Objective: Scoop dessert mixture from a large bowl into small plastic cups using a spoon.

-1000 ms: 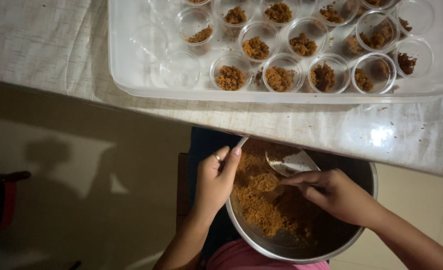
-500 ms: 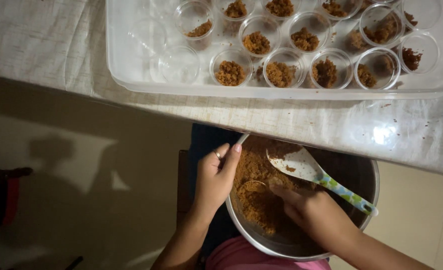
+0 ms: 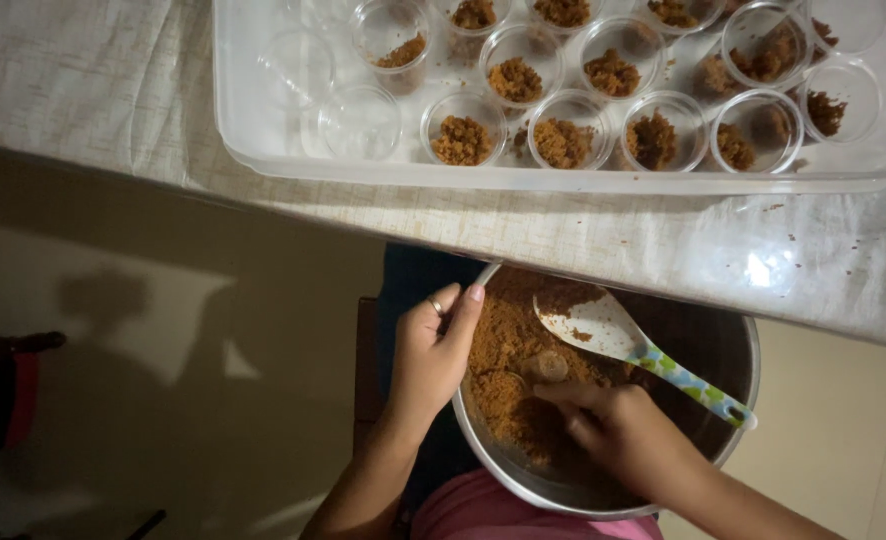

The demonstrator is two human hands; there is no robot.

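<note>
The steel bowl [image 3: 733, 350] below the counter [image 3: 113, 90] edge holds brown crumbs [image 3: 508, 350] and a white spoon [image 3: 603, 330]. The left hand [image 3: 433, 360] grips its rim; the right hand [image 3: 623, 430] pinches crumbs. Above, a clear tray [image 3: 263, 120] holds crumb-filled cups [image 3: 563, 140].

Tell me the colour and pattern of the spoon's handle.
The spoon has a white bowl and a handle patterned in blue and green, seen in the head view.

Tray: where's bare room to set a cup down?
In the tray, only the left end is bare, beside two empty cups; the rest is packed with filled cups. The table left of the tray is free.
</note>
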